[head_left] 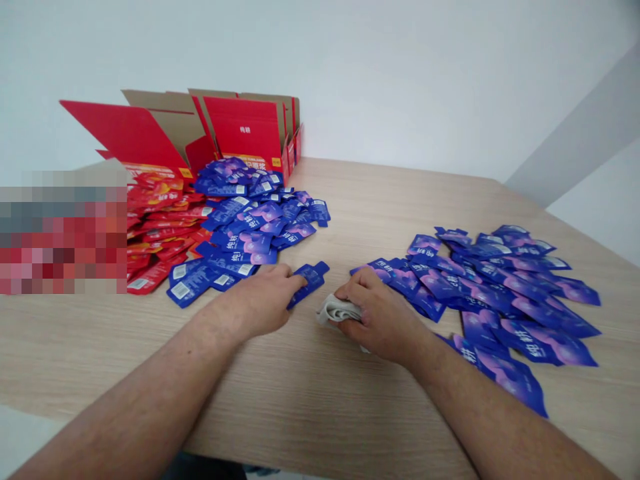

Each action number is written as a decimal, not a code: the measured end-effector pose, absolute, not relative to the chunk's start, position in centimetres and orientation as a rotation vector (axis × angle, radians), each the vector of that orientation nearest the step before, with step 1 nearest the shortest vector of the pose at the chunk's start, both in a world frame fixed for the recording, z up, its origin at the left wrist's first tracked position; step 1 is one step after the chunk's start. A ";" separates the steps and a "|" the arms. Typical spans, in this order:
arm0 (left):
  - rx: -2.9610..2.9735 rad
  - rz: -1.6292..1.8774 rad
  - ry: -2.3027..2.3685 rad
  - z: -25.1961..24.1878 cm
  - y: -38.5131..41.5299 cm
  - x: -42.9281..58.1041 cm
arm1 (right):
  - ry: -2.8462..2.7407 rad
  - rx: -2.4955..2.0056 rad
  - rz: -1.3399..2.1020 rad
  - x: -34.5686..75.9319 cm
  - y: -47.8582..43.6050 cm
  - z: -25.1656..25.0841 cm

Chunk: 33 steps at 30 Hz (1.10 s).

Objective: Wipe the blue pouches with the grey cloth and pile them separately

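My left hand [263,300] rests on the wooden table [380,200], fingers closed on a single blue sachet [313,277] that lies flat at the table's middle. My right hand [377,313] is curled round a folded white cloth [335,310], which pokes out on the hand's left side. A heap of blue sachets [253,220] lies just behind the left hand. A second spread of blue sachets [500,287] lies right of the right hand and runs under my right forearm.
Red sachets [160,230] are piled at the left beside the blue heap. Opened red cardboard boxes [240,130] stand at the back left against a white wall. A blurred patch covers the far left.
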<state>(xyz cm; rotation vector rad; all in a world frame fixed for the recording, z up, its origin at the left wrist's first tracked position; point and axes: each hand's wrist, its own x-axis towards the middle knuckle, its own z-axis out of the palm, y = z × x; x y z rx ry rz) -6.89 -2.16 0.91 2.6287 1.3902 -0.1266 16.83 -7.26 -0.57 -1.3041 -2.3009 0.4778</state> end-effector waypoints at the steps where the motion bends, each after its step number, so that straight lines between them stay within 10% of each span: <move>1: 2.634 -0.132 1.393 0.7 -2.3 -6.8 | -2.299 -1.300 0.482 16.8 -7.3 -0.7; 33: 2.425 0.016 2.069 -2.5 20.0 6.9 | -2.361 -1.253 0.545 16.1 -6.9 -1.0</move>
